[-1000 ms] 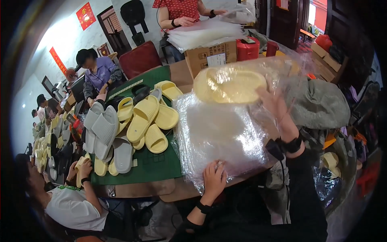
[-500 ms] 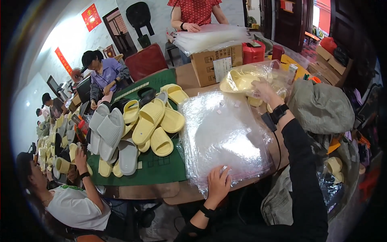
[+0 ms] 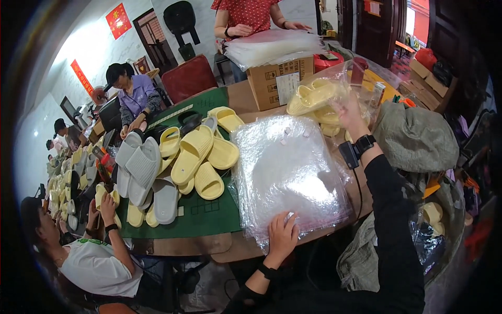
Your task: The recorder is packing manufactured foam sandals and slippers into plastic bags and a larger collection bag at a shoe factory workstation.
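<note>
My left hand [image 3: 283, 233] lies at the near edge of a stack of clear plastic bags [image 3: 293, 180], its fingers stretched out over the top sheet. At the far right of the table, my right hand [image 3: 351, 111] is closed on the upper part of a clear plastic bag [image 3: 342, 78]; its fingers are slightly blurred. Pale yellow slippers [image 3: 314, 97] show through that bag, lying at the far edge of the stack. Left of the stack, yellow slippers [image 3: 192, 154] and grey slippers [image 3: 145, 170] are piled on a green mat [image 3: 209, 217].
A cardboard box [image 3: 269, 86] topped with plastic sheets stands behind the stack. Woven sacks [image 3: 415, 138] crowd my right side. One co-worker [image 3: 104, 267] handles a slipper at the left; others [image 3: 137, 99] work farther back. A cable [image 3: 362, 193] hangs from my right wrist.
My right hand has shifted slightly, and the bag's plastic stands up higher around it. The person behind the box has spread their hands apart. My left hand stays nearly in place.
</note>
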`<action>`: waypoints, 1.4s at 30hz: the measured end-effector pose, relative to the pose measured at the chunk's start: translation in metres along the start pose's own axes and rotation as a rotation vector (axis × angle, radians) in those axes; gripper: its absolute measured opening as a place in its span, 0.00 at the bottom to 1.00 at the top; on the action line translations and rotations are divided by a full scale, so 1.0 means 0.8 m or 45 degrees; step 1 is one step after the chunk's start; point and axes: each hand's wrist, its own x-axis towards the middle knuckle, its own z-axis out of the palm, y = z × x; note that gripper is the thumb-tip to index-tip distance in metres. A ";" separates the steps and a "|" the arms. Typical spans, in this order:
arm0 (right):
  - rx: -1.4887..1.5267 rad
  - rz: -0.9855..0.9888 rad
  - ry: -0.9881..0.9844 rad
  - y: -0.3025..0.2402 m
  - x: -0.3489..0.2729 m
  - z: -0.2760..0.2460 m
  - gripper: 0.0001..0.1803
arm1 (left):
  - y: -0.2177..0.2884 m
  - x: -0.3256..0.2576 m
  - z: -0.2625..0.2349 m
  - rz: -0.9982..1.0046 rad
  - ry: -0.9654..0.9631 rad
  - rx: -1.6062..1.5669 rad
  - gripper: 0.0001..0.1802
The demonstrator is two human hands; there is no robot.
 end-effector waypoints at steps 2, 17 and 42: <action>0.206 0.028 0.231 -0.002 -0.018 0.011 0.29 | 0.000 -0.001 0.000 -0.002 -0.003 0.005 0.20; -0.892 0.262 -0.499 0.096 -0.242 -0.007 0.19 | 0.001 0.000 0.000 0.006 0.005 -0.034 0.19; -1.952 -0.454 -0.738 0.162 -0.398 -0.042 0.26 | -0.018 0.007 -0.034 -0.238 -0.131 -0.609 0.21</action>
